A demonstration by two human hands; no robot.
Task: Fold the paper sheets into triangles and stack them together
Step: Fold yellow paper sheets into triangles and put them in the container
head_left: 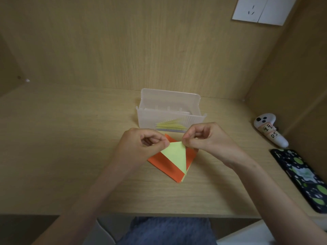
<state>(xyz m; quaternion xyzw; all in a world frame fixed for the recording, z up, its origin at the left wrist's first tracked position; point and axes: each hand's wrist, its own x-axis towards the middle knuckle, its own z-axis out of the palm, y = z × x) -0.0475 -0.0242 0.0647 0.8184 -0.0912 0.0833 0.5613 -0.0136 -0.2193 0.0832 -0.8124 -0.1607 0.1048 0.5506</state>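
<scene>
From the head view, the left hand (141, 144) and the right hand (203, 138) are close together, and each one pinches a top corner of a small yellow paper triangle (175, 154) between thumb and fingertip. The other fingers are curled in. The triangle hangs between the two hands and just below them. Its sharp tip points down toward the person, so its long way runs from the fingers back to the body. Right under the hands lies a pile of orange sheets (164, 165), flat on the desk (70, 138) and turned like a diamond, with a thin yellow edge peeking out at its near corner. Just past the hands stands a clear plastic box (169, 110), and inside it sit more yellow folded triangles (169, 126). I think this sheet is nearly folded and the hands are lining up its corners. The next move likely calls for pressing the fold flat, then reaching forward over the box wall and laying the triangle on the others the same way round. The paper is thin and light, so a soft grip should do.
</scene>
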